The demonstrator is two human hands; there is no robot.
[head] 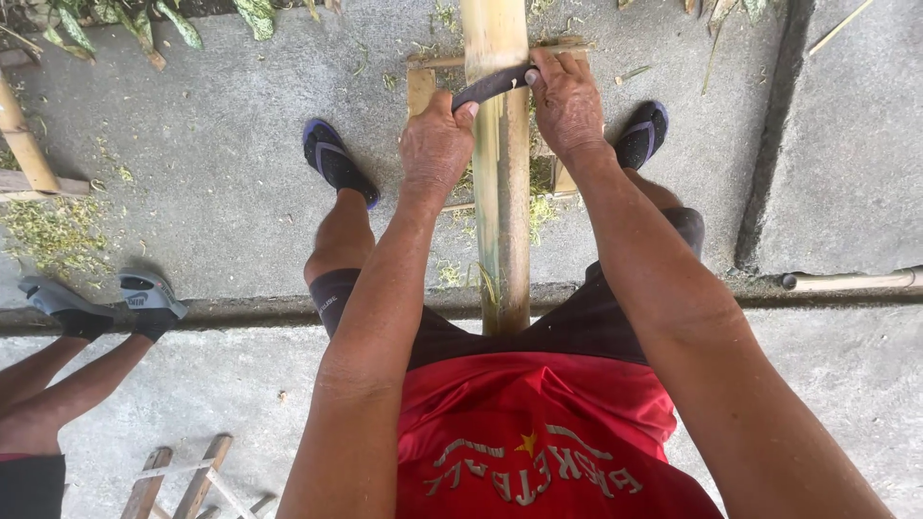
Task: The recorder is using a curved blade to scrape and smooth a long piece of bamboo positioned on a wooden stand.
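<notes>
At the far left, another person's legs (58, 370) stretch in over the concrete floor (221, 192), feet in grey sandals, with green shavings (53, 231) scattered just beyond them and a small wooden frame (183, 485) lying near the bottom edge. Moving right, your own left foot in a dark blue-edged sandal (336, 161) is planted on the floor. Your left hand (435, 144) comes next: its fingers (464, 111) are curled shut around the near end of a dark curved blade (492, 85), thumb pressed on top. The blade lies across a long upright bamboo pole (500, 192), which runs from your lap away between your feet and rests on a low wooden support (423, 86) at the far end. Just right of the pole, your right hand (567, 101) grips the blade's other end, its fingers wrapped tight around it. Further right your other sandal (642, 135) sits near a floor seam, and a pale bamboo piece (851, 281) lies along the step.
</notes>
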